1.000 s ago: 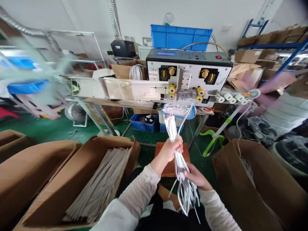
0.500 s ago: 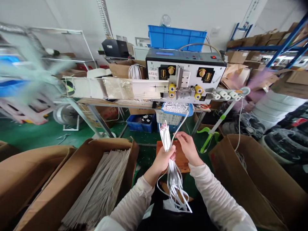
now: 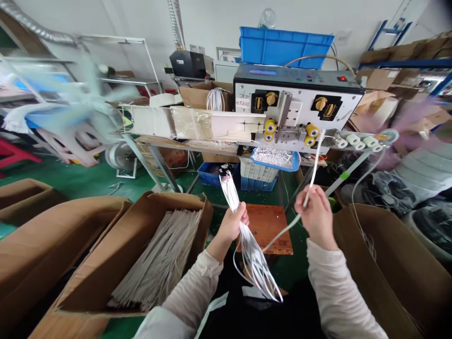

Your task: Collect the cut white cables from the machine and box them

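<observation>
Right grip [image 3: 318, 214], pinching one cable [image 3: 316, 165], is now parting it toward three o'clock; left grip [image 3: 232, 223] is clutching the bundle [image 3: 251, 247].

Soft, even light falls throughout, with the fan [image 3: 86, 98] at ten o'clock smeared by blur, the box [image 3: 102, 263] at eight o'clock stretched by wide-angle distortion, and the two o'clock corner dark.

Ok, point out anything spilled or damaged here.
The green floor near the wooden stool is speckled white, as if some white clippings had spilled from the blue tray. The white cable bundle in the left hand shows no obvious damage.
</observation>
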A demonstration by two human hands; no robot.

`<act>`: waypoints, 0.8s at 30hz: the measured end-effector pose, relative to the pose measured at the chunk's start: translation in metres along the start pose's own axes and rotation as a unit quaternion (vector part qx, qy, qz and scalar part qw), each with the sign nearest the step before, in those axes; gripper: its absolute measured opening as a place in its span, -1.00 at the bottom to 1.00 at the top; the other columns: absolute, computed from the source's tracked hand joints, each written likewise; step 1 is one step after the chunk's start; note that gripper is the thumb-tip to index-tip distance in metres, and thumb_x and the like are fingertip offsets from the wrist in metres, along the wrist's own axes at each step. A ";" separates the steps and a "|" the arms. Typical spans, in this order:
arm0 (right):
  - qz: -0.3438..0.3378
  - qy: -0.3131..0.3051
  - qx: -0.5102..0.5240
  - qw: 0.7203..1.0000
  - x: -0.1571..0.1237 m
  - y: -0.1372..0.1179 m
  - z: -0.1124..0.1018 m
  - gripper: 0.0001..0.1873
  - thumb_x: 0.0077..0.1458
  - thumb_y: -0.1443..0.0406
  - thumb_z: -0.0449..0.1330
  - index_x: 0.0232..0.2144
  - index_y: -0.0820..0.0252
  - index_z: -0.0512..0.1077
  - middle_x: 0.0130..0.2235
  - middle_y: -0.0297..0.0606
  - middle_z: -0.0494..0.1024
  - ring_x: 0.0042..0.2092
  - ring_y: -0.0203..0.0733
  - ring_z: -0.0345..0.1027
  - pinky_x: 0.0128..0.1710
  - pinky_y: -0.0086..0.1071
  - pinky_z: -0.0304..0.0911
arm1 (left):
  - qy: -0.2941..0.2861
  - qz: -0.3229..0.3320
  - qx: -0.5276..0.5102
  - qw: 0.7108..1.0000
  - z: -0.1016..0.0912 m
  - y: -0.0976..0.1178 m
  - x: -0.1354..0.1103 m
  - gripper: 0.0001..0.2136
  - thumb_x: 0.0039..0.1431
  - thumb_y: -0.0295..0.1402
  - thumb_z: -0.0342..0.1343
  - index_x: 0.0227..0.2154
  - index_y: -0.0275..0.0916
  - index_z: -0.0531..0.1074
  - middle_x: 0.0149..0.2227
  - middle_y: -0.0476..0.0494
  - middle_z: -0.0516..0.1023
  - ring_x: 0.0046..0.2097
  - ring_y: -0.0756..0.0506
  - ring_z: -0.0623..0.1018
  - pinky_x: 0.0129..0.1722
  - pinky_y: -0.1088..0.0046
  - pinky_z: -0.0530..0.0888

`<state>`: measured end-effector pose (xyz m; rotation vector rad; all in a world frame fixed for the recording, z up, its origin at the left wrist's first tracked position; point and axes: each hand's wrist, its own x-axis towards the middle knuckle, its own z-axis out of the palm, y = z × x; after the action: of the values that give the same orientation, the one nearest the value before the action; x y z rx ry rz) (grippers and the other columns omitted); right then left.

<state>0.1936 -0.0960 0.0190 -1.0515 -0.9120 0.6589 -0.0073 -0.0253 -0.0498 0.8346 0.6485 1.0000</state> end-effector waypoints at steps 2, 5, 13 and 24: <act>0.016 -0.088 -0.095 0.991 0.000 -0.010 -0.007 -0.73 0.26 0.04 0.09 -0.33 0.09 0.32 -0.57 -0.45 0.36 -0.64 -0.38 0.12 -0.66 -0.49 -0.01 | -0.014 0.011 -0.020 1.000 0.000 0.008 -0.001 -0.49 -0.09 0.02 0.39 -0.51 -0.25 0.23 -0.62 0.18 0.15 -0.63 0.16 0.14 -0.61 0.59 0.13; 0.041 -0.251 -0.230 0.939 -0.010 -0.004 0.004 -0.74 0.26 0.10 0.09 -0.38 0.12 0.38 -0.60 -0.43 0.40 -0.64 -0.38 0.17 -0.63 -0.49 0.04 | -0.033 0.022 -0.016 0.999 0.008 0.015 -0.005 -0.53 -0.02 0.00 0.36 -0.28 -0.29 0.40 -0.60 0.18 0.17 -0.62 0.15 0.13 -0.59 0.59 0.12; 0.118 -0.279 -0.274 0.913 -0.027 0.039 0.037 -0.70 0.28 0.11 0.02 -0.37 0.16 0.38 -0.62 -0.44 0.38 -0.68 -0.38 0.17 -0.64 -0.48 0.04 | -0.015 0.045 -0.013 0.999 0.023 0.018 -0.001 -0.62 -0.07 -0.11 0.40 -0.41 -0.32 0.44 -0.59 0.11 0.25 -0.62 0.18 0.13 -0.60 0.58 0.11; 0.155 -0.276 -0.335 0.888 -0.040 0.027 -0.077 -0.58 0.27 -0.05 0.01 -0.37 0.15 0.33 -0.50 -0.41 0.33 -0.51 -0.33 0.26 -0.49 -0.47 0.17 | 0.089 0.058 -0.090 0.990 0.018 0.082 0.074 -0.65 -0.26 -0.31 0.42 -0.57 -0.29 0.31 -0.61 0.13 0.28 -0.65 0.18 0.14 -0.66 0.61 0.08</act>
<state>0.2411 -0.1523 -0.0347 -1.6940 -1.5511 0.9705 -0.0003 0.0608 0.0214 0.6340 0.6545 1.2297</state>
